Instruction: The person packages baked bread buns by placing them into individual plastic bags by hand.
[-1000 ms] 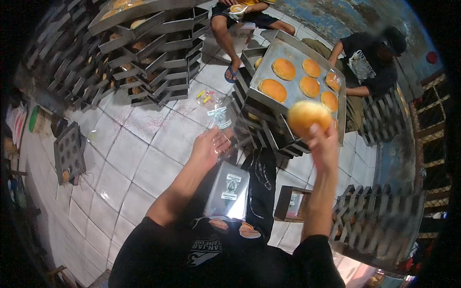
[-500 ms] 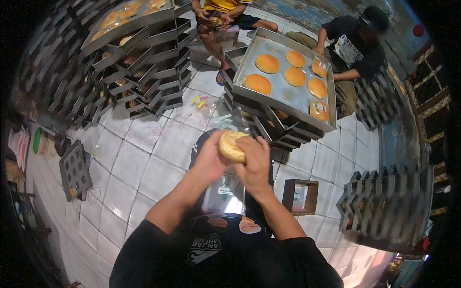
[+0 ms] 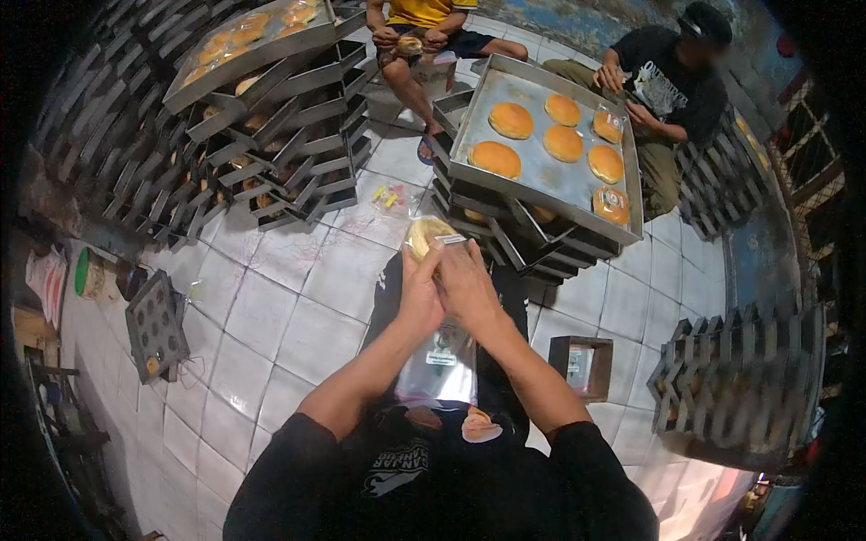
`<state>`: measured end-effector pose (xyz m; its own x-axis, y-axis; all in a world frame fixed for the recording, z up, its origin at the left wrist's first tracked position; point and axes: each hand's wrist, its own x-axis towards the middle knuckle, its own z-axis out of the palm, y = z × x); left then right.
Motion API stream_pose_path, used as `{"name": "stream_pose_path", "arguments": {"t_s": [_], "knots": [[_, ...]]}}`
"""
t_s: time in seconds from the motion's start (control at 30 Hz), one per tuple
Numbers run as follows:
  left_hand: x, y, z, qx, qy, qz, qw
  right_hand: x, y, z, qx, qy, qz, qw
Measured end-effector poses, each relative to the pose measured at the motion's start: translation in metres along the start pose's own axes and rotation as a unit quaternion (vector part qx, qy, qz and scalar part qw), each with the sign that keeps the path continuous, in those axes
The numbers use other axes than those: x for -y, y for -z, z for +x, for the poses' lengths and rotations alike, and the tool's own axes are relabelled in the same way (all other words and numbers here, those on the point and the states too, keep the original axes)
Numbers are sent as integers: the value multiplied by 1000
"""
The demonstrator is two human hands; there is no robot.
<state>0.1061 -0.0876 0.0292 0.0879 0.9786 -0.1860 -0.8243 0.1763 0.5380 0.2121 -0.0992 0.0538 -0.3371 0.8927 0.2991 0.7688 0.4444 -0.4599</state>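
Observation:
Both hands meet in front of my lap around one bun [image 3: 428, 236], its pale side showing, with shiny clear plastic about it. My left hand [image 3: 421, 293] is closed at the bun's near left edge, thumb on top. Against it on the right, my right hand [image 3: 468, 281] is closed on the plastic-covered bun too; some of its fingers are hidden. A stack of clear plastic bags [image 3: 438, 371] with a printed label lies on my lap, below my wrists.
Ahead to the right, a metal tray [image 3: 547, 202] of buns, some bagged, tops stacked trays. Two people sit beyond, hands busy. More tray stacks [image 3: 298, 135] rise at the left. A small wooden box [image 3: 581, 368] sits on the tiles at right, a dark moulded pan [image 3: 156, 326] at left.
Earlier the bun showed bare between my spread hands; now clear plastic shows around it and my hands have come together. The person at right has drawn their hands back from the tray.

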Motion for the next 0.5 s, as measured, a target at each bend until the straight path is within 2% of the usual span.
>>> {"name": "stream_pose_path", "arguments": {"t_s": [0.07, 0.13, 0.2, 0.23, 0.27, 0.3, 0.33, 0.37, 0.4, 0.47, 0.5], "knots": [[13, 13, 14, -46, -29, -8, 998, 13, 32, 4, 5, 52, 44, 998], [-13, 16, 18, 11, 52, -74, 996, 12, 41, -1, -6, 94, 115, 989], [-29, 3, 16, -31, 113, -98, 988, 22, 39, -14, 39, 41, 204, 977], [-28, 6, 20, -15, 135, -104, 985, 27, 36, -18, 62, 14, 247, 967], [-26, 12, 25, 1, 158, -107, 982, 22, 16, -19, 18, 54, 202, 978], [-23, 20, 29, 15, 181, -109, 977, 28, 20, -23, 95, 16, 303, 948], [-24, 27, 34, -13, 199, -105, 974, 38, 32, -27, 170, -21, 400, 900], [-28, 35, 38, -11, 164, -101, 981, 46, 40, -31, 240, -55, 491, 836], [-36, 43, 38, -11, 133, -96, 986, 51, 43, -45, 345, 11, 611, 712], [-58, 56, 35, -30, 93, -96, 991, 60, 50, -54, 370, 125, 713, 582], [-65, 61, 27, -47, 71, -82, 993, 48, 53, -54, 292, 54, 573, 764]]}}
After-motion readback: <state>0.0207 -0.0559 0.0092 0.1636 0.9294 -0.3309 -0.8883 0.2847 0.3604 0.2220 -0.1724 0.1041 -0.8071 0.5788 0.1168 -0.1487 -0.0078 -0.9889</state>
